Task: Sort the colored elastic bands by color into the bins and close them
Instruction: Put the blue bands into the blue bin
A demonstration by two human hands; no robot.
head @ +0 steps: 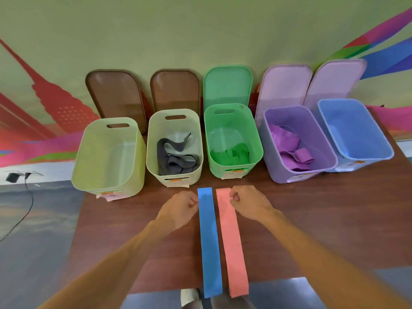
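Note:
A blue elastic band [209, 241] and a pink elastic band [230, 241] lie flat side by side on the brown table [312, 230], their near ends hanging over the front edge. My left hand [178, 207] pinches the far left edge of the blue band. My right hand [248, 202] pinches the far right edge of the pink band. Behind them stand open bins: yellow-green bin [89, 175] empty, cream bin [151, 152] with grey bands, green bin [256, 141] with green bands, purple bin [327, 150] with purple bands, blue bin [379, 139] empty.
Several lids lean on the wall behind the bins: two brown lids [116, 97], a green lid [227, 85], two lilac lids [285, 85]. A cable [24, 210] runs over the floor at left. The table's left edge lies near the yellow-green bin.

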